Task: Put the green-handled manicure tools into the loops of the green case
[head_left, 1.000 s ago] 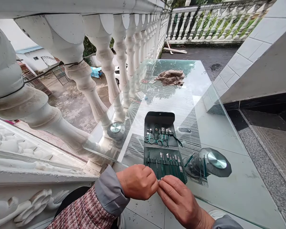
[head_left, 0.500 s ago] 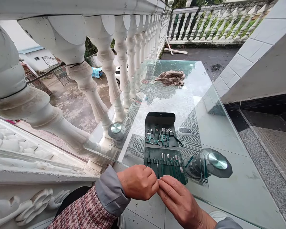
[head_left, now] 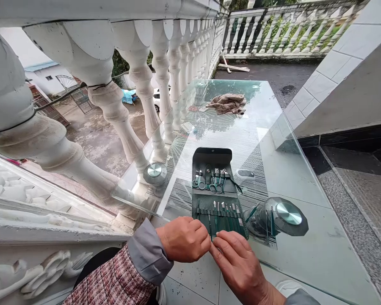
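Observation:
An open dark green manicure case (head_left: pixel 213 197) lies on the glass table (head_left: pixel 317 228), its flap standing up at the far end. Scissors (head_left: pixel 216 184), clippers and several slim tools sit in its loops. My left hand (head_left: pixel 186 239) is closed, just off the case's near left corner; what its fingers hold is hidden. Against its fingertips, my right hand (head_left: pixel 239 264) is bent in a pinch at the case's near edge. Anything between those fingers is too small to make out. To the right, several slim green tools (head_left: pixel 271 222) lie on the glass.
A crumpled brown cloth (head_left: pixel 227 103) lies at the table's far end. Near the case is a small grey oval object (head_left: pixel 246 173). White balusters (head_left: pixel 109 97) line the left side. A tiled stair wall (head_left: pixel 346 76) rises on the right.
My right hand's upper fingers have shifted slightly right and up, onto the case's near edge. The case has slid slightly away and left. My left hand has barely moved.

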Available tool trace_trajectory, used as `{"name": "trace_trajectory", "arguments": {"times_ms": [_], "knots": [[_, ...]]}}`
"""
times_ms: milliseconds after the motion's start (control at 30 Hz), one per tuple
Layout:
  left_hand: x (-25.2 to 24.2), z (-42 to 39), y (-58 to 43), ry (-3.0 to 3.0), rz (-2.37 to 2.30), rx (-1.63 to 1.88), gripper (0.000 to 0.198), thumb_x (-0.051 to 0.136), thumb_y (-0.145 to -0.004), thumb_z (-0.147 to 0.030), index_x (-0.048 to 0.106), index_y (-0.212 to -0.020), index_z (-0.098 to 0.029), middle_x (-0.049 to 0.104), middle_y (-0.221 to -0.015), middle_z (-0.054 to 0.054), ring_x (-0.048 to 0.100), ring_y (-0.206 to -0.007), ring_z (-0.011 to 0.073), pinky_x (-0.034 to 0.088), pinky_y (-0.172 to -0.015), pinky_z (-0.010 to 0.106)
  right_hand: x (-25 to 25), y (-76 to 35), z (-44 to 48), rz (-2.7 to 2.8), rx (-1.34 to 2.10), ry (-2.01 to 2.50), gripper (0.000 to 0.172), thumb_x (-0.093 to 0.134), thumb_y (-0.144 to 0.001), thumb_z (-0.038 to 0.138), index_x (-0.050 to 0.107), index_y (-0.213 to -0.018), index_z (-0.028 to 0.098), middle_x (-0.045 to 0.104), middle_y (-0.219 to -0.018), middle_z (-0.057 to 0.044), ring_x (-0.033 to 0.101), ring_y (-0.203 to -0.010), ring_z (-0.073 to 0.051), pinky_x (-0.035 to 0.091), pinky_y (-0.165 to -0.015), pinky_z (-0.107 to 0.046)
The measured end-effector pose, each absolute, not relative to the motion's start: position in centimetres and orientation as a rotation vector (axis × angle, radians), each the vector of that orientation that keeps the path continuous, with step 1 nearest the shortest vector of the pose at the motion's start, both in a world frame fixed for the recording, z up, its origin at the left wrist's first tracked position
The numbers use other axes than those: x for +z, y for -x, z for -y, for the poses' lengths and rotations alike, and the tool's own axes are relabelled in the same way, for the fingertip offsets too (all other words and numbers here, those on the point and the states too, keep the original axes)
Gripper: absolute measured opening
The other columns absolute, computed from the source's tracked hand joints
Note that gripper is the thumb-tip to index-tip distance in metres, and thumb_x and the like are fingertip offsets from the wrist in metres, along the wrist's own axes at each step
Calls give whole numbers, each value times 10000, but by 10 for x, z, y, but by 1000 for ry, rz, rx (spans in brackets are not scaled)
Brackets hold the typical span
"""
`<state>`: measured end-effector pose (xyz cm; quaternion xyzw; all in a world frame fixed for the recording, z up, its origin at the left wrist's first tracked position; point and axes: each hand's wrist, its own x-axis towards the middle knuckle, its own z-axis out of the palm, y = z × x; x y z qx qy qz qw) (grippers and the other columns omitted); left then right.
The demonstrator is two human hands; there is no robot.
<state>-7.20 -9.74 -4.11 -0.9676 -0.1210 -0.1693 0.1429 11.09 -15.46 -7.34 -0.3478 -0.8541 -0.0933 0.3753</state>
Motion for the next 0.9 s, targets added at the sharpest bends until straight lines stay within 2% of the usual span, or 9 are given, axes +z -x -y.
{"name": "trace_trajectory", "arguments": {"times_ms": [133, 300, 600, 767, 900], "knots": [[-39, 98, 72, 2796, 344, -469, 140, 464, -838, -120, 520, -710, -131, 493, -654, 22, 455, -546, 131, 351, -443, 267, -74, -115, 154, 2256, -284, 779, 336, 340, -884, 66, 672, -896, 118, 671, -825, -92, 570, -934, -205, 411, -865, -390], [-37, 98, 71, 2790, 348, -473, 151, 455, -835, -100, 520, -702, -130, 471, -644, 16, 443, -536, 132, 326, -427, 272, -67, -118, 153, 2187, -199, 885, 277, 406, -859, 52, 661, -950, 112, 660, -818, -95, 571, -881, -193, 441, -796, -371], [-38, 97, 69, 2778, 340, -476, 146, 462, -827, -105, 517, -694, -132, 468, -638, 17, 436, -528, 131, 311, -416, 273, -59, -122, 157, 2143, -175, 869, 228, 475, -812, 27, 657, -934, 90, 658, -790, -111, 574, -858, -217, 463, -745, -384], [-38, 97, 69, 2773, 351, -474, 161, 448, -837, -105, 504, -690, -140, 465, -641, 13, 438, -526, 128, 316, -419, 272, -58, -119, 154, 2068, -97, 941, 223, 489, -810, 30, 652, -925, 129, 650, -758, -75, 576, -808, -181, 466, -720, -346], [-39, 97, 68, 2768, 359, -523, 154, 461, -831, -112, 510, -687, -137, 459, -631, 11, 429, -517, 128, 307, -411, 273, -63, -117, 154, 2144, -207, 931, 240, 444, -842, 59, 658, -913, 140, 662, -795, -83, 574, -854, -197, 456, -751, -376]]}}
